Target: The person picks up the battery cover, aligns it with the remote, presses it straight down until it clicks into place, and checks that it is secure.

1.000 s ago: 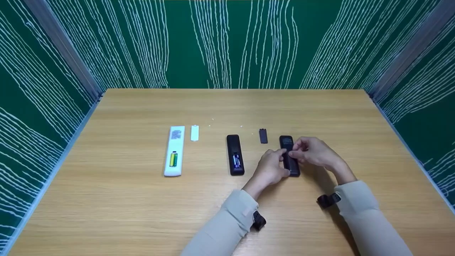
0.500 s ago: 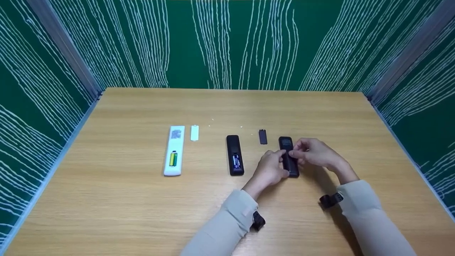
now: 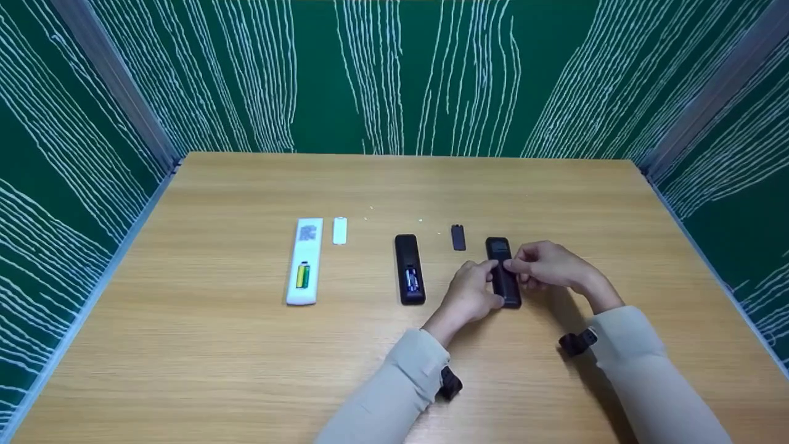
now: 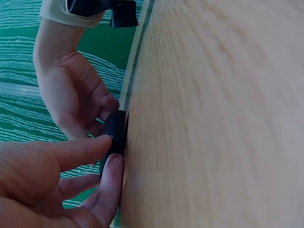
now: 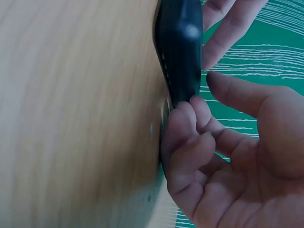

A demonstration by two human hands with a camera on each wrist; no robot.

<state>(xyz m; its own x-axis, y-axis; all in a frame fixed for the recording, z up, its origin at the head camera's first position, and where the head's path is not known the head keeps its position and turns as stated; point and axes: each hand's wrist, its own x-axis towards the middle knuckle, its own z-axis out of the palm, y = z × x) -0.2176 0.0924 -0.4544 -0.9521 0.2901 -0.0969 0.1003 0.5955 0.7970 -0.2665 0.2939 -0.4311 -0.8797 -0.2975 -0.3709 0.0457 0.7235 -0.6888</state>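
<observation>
In the head view a slim black remote control (image 3: 500, 248) lies on the wooden table in front of the person, between both hands. The left hand (image 3: 470, 291) holds its left side and near end; the left wrist view shows finger and thumb against the black casing (image 4: 114, 126). On the right edge, the right hand (image 3: 555, 266) has curled fingertips against the side and its thumb over the top face. In the right wrist view those fingers (image 5: 183, 121) bunch at the edge of the casing (image 5: 180, 52). The hands cover part of the remote's middle.
A dark battery cover (image 3: 458, 237) lies just behind and left. Further left, a second black remote (image 3: 407, 253) and a white remote (image 3: 304, 246) lie with batteries exposed. A white battery cover (image 3: 339, 230) sits beside the white one. Green patterned walls enclose the table (image 3: 203, 357).
The right hand has shifted very slightly along the remote's right edge. The left hand keeps its hold, and the other things stay where they were.
</observation>
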